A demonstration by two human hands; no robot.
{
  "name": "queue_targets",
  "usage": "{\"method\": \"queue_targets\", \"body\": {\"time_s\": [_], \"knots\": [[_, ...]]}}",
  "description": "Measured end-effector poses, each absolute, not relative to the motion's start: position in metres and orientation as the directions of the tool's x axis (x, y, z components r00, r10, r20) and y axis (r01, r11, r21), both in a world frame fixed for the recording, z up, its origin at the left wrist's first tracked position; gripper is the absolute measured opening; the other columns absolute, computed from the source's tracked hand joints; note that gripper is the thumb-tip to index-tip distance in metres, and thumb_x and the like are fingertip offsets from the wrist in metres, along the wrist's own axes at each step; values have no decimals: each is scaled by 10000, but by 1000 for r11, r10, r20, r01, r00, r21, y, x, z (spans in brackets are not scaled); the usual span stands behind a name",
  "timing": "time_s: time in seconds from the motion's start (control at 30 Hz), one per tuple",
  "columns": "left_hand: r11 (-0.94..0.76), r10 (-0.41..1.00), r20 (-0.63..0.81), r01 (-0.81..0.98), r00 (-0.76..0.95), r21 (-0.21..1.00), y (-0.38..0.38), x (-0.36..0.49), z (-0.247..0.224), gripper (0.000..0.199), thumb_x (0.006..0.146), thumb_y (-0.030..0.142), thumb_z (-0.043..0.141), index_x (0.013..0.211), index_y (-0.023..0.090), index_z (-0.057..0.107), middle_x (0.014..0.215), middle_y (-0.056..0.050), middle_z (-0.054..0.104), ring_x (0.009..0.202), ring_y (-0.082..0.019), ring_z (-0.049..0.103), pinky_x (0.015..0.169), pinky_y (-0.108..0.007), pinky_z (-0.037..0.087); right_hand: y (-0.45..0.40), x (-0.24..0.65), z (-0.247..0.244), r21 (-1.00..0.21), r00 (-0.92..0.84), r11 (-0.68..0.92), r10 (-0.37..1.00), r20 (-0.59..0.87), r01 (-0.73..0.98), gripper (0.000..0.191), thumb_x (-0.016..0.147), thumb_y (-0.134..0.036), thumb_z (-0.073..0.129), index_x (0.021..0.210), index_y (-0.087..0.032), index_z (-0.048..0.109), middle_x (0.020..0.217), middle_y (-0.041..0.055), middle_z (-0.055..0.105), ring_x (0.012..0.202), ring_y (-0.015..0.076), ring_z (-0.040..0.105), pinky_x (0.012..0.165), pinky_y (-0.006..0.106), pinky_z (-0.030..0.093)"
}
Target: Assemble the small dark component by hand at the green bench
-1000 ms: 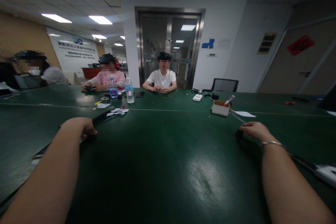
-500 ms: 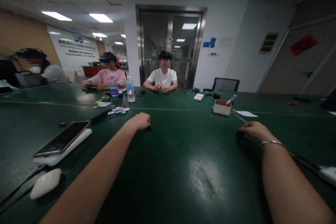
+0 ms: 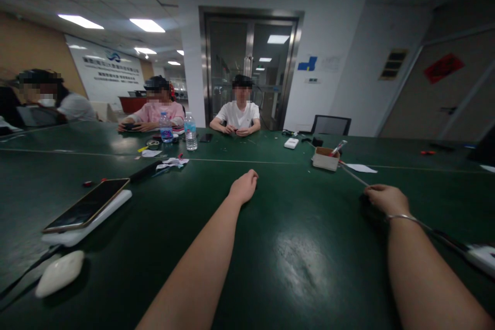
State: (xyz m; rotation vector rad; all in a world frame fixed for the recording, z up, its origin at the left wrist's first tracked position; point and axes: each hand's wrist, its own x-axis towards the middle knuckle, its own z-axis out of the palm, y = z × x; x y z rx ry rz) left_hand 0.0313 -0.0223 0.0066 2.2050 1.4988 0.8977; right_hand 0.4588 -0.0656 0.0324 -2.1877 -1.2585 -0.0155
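My left hand [image 3: 244, 187] is over the middle of the green table, its fingers curled together. What it holds, if anything, is hidden behind the fingers. On the right, my right hand [image 3: 389, 198] has its fingertips pinched at a small black object [image 3: 364, 199], mostly in shadow and too dark to name. A thin grey cable [image 3: 353, 175] runs from near a small open box [image 3: 325, 160] to this hand and comes out again past the wrist, which wears a silver bangle [image 3: 402, 217].
At left, a phone [image 3: 87, 205] rests on a white slab [image 3: 96, 216], near a pale mouse-shaped case [image 3: 61, 273]. Two water bottles [image 3: 191, 132] and paper scraps [image 3: 172, 163] stand or lie farther back. Several people sit across the table [image 3: 270, 268]. A white device [image 3: 481, 257] is at far right.
My left hand has moved right, toward the table's middle; the dark thing at its fingers no longer shows. My right hand has shifted slightly right, still pinched. The view has turned a little.
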Motion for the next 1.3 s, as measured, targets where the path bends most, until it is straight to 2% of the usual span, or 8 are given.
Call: {"method": "queue_targets", "body": {"time_s": [0.17, 0.43, 0.6, 0.73, 0.87, 1.0, 1.13, 1.3], "knots": [[-313, 948, 273, 623, 162, 717, -16, 23, 1, 390, 863, 404, 399, 1217, 244, 426, 1061, -86, 618, 925, -194, 580, 783, -309, 416, -73, 441, 34, -605, 661, -454, 731, 167, 654, 201, 666, -324, 555, 811, -223, 652, 838, 149, 663, 763, 314, 634, 591, 357, 456], [-319, 948, 246, 576, 202, 753, -17, 22, 4, 268, 821, 409, 482, 960, 216, 605, 996, -58, 639, 879, -170, 584, 774, -279, 433, -68, 448, 31, -561, 622, -448, 766, 159, 696, 282, 681, -319, 592, 938, -213, 638, 965, 189, 632, 867, 329, 612, 629, 365, 442], [-301, 954, 257, 523, 157, 797, -11, 21, -3, 343, 765, 398, 576, 1036, 188, 550, 1032, -88, 630, 866, -171, 590, 758, -282, 445, -72, 423, 93, -465, 649, -484, 693, 313, 741, 930, 626, -484, 683, 1353, -51, 297, 1141, 329, 490, 970, 358, 557, 640, 372, 425], [-308, 951, 266, 497, 155, 811, -6, 21, -9, 336, 731, 388, 622, 981, 177, 547, 974, -86, 638, 819, -163, 593, 750, -295, 453, -65, 328, 138, -431, 350, -112, 776, 525, 895, 601, 781, -456, 541, 1292, -172, 403, 962, 134, 594, 792, 211, 587, 670, 301, 443], [-258, 966, 232, 317, 119, 913, -1, 22, -10, 244, 749, 311, 613, 929, 166, 537, 914, -76, 650, 744, -133, 598, 699, -274, 466, -40, 222, 112, -539, -236, 214, 971, 29, 814, 381, 810, -336, 545, 1168, -207, 526, 827, 31, 600, 589, 106, 564, 584, 226, 466], [-223, 974, 222, 15, 40, 975, 4, 19, -5, 149, 789, 252, 551, 889, 151, 503, 932, -76, 654, 620, -72, 563, 619, -217, 456, -19, 170, 63, -714, -343, 16, 884, -317, 700, 370, 853, -298, 507, 1200, -177, 459, 750, 7, 593, 527, 90, 571, 570, 236, 496], [-202, 979, 197, -185, -46, 962, 9, 13, -3, 188, 768, 282, 578, 877, 146, 508, 919, -70, 654, 546, -42, 510, 580, -197, 443, -8, 152, 33, -982, -480, -85, 863, -156, 166, 222, 922, -297, 404, 1088, -167, 474, 753, 12, 612, 614, 90, 617, 638, 238, 514], [-192, 981, 175, -295, -84, 936, 14, 11, -5, 267, 687, 339, 661, 840, 136, 579, 839, -58, 648, 532, -54, 512, 551, -208, 442, 3, 141, 8, -973, -379, -101, 925, -16, -206, 84, 893, -163, 465, 924, -117, 528, 617, 34, 604, 535, 108, 598, 571, 239, 510]]}}
